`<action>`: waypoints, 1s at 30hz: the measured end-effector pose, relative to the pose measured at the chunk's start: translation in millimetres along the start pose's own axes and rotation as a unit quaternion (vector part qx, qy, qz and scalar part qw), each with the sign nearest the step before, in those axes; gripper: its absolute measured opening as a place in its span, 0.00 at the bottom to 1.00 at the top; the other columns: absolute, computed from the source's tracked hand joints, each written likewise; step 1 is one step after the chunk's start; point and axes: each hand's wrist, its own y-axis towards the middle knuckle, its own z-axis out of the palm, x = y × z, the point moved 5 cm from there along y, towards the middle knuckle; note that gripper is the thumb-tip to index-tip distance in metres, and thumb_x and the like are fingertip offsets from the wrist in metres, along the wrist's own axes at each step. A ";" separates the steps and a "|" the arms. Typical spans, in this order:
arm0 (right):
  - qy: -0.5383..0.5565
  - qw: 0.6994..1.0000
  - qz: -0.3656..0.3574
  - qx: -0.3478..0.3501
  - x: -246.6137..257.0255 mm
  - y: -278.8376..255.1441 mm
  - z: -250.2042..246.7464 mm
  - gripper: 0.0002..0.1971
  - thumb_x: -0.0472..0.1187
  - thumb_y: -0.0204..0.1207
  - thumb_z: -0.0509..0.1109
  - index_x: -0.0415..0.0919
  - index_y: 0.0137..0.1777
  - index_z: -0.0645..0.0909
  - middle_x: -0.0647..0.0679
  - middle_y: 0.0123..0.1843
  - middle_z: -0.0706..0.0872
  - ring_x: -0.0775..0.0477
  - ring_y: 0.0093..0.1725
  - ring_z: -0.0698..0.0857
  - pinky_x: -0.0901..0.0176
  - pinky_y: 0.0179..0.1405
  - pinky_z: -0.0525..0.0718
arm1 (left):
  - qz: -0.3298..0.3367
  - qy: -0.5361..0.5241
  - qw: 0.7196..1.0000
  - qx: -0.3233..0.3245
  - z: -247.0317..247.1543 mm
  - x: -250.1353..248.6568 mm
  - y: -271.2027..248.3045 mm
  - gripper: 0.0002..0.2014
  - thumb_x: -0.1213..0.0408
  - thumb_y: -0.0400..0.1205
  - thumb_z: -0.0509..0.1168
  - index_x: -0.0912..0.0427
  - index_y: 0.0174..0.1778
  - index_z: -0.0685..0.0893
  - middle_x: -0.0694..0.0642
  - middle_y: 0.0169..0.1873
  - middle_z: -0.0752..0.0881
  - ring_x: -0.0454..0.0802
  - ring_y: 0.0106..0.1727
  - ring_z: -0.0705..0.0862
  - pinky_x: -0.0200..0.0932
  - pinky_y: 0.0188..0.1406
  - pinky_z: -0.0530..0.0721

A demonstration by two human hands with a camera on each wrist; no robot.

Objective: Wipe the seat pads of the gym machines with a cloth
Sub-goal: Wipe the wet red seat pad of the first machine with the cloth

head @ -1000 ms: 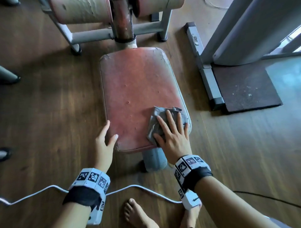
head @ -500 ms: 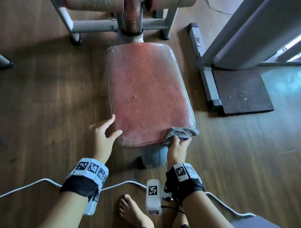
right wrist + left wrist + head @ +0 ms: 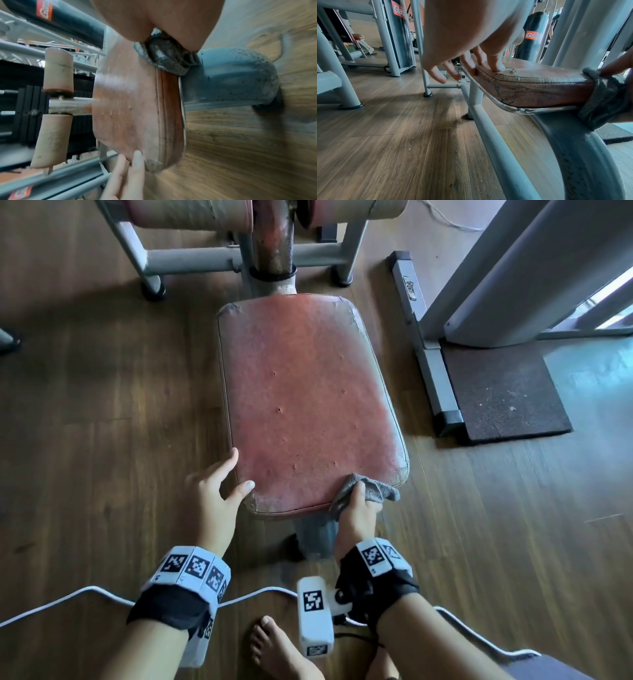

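Progress, judged: wiping has reached the near edge of 1 seat pad (image 3: 308,398); other machines' pads remain. The right hand (image 3: 358,513) pinches the grey cloth (image 3: 371,491) over the pad's near right corner. The left hand (image 3: 214,496), fingers spread, rests on the near left corner. The red vinyl is cracked and pitted.

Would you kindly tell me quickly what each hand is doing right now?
Left hand: open, fingers resting on the seat pad at its near left corner.
Right hand: closed around the cloth at the pad's near right edge.
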 end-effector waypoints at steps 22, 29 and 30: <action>0.047 0.998 0.002 -0.039 17.2 -9.3 -4.3 0.35 0.59 0.84 0.55 0.41 0.84 0.50 0.39 0.80 0.67 0.38 0.76 0.71 0.46 0.74 0.69 | -0.033 -0.086 0.996 0.000 12.5 1.4 -5.1 0.28 0.79 0.75 0.72 0.67 0.73 0.77 0.50 0.66 0.77 0.46 0.70 0.75 0.16 0.65 0.65; 0.013 0.999 -0.022 -0.028 4.0 -28.7 9.6 0.28 0.53 0.83 0.59 0.36 0.76 0.62 0.38 0.69 0.77 0.38 0.67 0.79 0.41 0.70 0.74 | -0.052 -0.088 0.995 0.008 14.0 -1.0 -4.3 0.28 0.79 0.75 0.72 0.68 0.73 0.77 0.54 0.67 0.78 0.45 0.70 0.74 0.15 0.65 0.64; 0.009 0.999 -0.020 -0.040 10.5 -17.8 3.7 0.27 0.54 0.82 0.60 0.32 0.72 0.68 0.38 0.65 0.80 0.37 0.63 0.81 0.40 0.67 0.78 | -0.053 -0.085 0.995 0.006 13.7 -0.6 -3.4 0.28 0.79 0.74 0.72 0.68 0.72 0.77 0.55 0.67 0.79 0.45 0.70 0.75 0.15 0.65 0.64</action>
